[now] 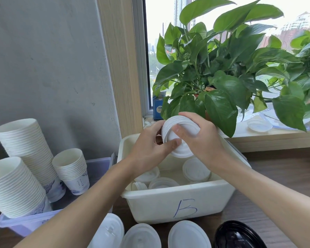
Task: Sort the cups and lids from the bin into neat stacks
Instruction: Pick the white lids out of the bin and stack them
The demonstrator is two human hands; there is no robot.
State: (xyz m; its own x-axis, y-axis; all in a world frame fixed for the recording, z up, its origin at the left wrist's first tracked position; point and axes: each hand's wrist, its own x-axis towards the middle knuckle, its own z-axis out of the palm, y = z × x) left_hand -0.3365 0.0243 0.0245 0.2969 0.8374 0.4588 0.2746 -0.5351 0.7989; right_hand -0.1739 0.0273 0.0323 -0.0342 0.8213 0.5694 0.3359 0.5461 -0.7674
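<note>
Both my hands hold a tilted stack of white lids (179, 136) above the white bin (177, 203) marked "B". My left hand (149, 147) grips the stack from the left, thumb on its face. My right hand (200, 135) curls over the top and right side, thumb pressing on the front lid. Inside the bin lie several more white lids (195, 170), some in short stacks. To the left, three tall stacks of white paper cups (25, 145) stand in a clear lilac tray (25, 224).
Along the near edge of the wooden table lie white lid stacks (188, 235) and a black lid stack (238, 235). A leafy pot plant (222, 72) on the window sill hangs over the bin's far side. A clear lid (259, 125) lies on the sill. A grey wall stands at left.
</note>
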